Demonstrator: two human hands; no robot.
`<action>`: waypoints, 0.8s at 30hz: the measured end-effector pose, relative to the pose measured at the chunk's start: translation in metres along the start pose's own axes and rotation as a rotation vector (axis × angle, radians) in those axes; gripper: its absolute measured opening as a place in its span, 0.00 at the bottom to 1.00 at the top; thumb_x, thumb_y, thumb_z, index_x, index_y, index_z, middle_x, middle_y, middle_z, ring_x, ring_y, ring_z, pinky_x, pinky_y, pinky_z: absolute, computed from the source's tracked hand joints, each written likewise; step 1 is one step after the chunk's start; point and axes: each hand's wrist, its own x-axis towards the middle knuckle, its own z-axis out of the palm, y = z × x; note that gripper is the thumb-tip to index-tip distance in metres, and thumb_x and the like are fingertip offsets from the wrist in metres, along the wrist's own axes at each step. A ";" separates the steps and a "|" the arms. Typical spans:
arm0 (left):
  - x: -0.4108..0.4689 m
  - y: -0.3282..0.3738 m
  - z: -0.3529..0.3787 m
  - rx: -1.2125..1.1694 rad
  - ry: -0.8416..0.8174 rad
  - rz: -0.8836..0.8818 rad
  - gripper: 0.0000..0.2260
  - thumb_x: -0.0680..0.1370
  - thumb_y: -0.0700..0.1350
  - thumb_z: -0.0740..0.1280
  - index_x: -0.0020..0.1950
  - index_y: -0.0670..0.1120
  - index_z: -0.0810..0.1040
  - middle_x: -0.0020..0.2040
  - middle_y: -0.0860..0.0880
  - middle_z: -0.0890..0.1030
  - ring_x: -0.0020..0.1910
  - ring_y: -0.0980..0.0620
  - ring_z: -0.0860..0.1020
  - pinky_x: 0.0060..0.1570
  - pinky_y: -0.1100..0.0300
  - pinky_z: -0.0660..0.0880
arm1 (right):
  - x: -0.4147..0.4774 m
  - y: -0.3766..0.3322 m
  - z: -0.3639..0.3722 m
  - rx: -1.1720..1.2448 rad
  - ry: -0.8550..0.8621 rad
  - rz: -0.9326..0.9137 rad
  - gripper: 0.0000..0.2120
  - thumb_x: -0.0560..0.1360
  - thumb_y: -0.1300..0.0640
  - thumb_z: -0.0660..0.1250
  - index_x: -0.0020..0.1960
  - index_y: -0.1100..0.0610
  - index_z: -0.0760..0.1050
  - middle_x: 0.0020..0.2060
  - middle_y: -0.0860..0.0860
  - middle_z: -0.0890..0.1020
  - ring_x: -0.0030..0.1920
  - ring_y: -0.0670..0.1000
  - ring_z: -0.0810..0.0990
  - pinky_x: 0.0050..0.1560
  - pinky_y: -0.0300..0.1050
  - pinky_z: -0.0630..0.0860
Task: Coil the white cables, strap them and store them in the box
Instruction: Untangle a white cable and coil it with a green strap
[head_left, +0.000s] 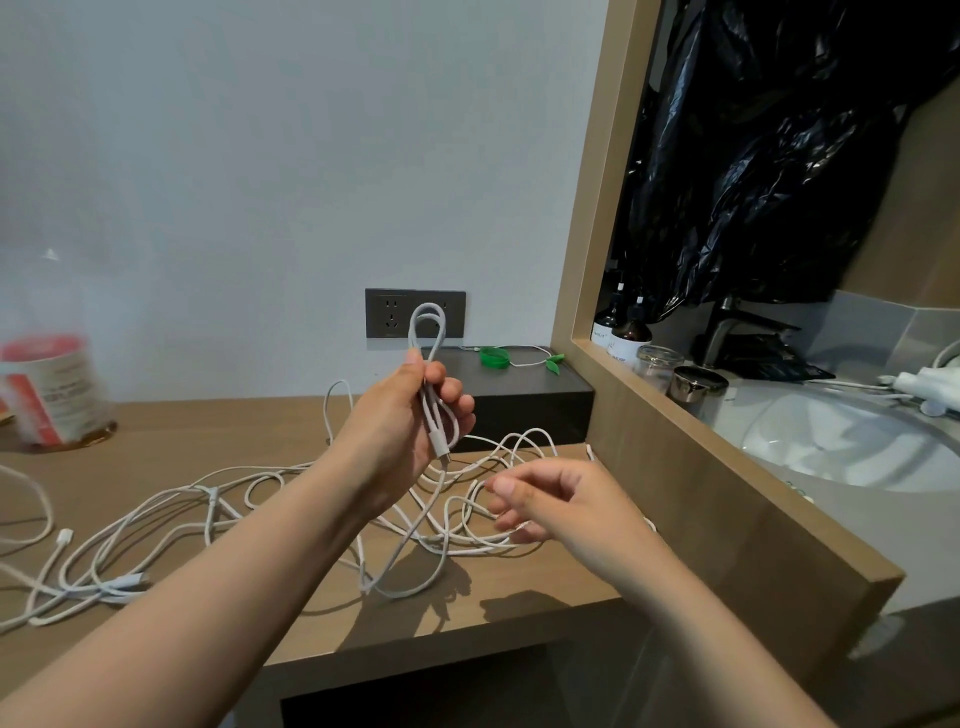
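Observation:
My left hand (415, 415) is raised above the wooden desk (171, 457) and grips a folded white cable (428, 332). One loop sticks up above my fingers, and a connector end hangs below my palm. The rest of that cable trails down to the desk. My right hand (540, 499) hovers lower right with fingers loosely curled; a strand runs by its fingertips, and I cannot tell if it holds it. More white cables (156, 519) lie tangled across the desk. Green straps (493, 357) rest on a dark box (524, 395) by the wall.
A wall socket (387, 312) sits behind the raised loop. A red-labelled jar (52, 389) stands at the far left. A wooden partition (727, 509) bounds the desk on the right; beyond it are a sink (852, 441), bottles and a faucet.

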 end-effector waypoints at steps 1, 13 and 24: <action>0.000 0.000 0.000 -0.026 0.014 0.005 0.19 0.84 0.53 0.50 0.38 0.46 0.68 0.31 0.49 0.70 0.31 0.53 0.73 0.46 0.56 0.75 | -0.001 0.002 0.004 0.010 -0.011 0.011 0.09 0.78 0.55 0.67 0.52 0.57 0.83 0.42 0.51 0.86 0.42 0.46 0.84 0.42 0.38 0.81; 0.017 0.010 0.006 -0.142 0.103 0.071 0.19 0.84 0.54 0.50 0.37 0.46 0.66 0.29 0.51 0.61 0.26 0.55 0.58 0.29 0.65 0.65 | 0.002 0.005 0.035 0.121 -0.116 0.074 0.10 0.78 0.55 0.68 0.56 0.57 0.82 0.49 0.54 0.85 0.45 0.46 0.84 0.44 0.40 0.81; 0.025 0.013 0.000 -0.120 0.145 0.102 0.18 0.84 0.53 0.49 0.38 0.46 0.66 0.31 0.50 0.60 0.28 0.55 0.59 0.33 0.63 0.65 | 0.004 0.007 0.033 0.387 -0.286 0.103 0.11 0.76 0.52 0.67 0.55 0.54 0.83 0.40 0.50 0.79 0.39 0.44 0.74 0.36 0.35 0.70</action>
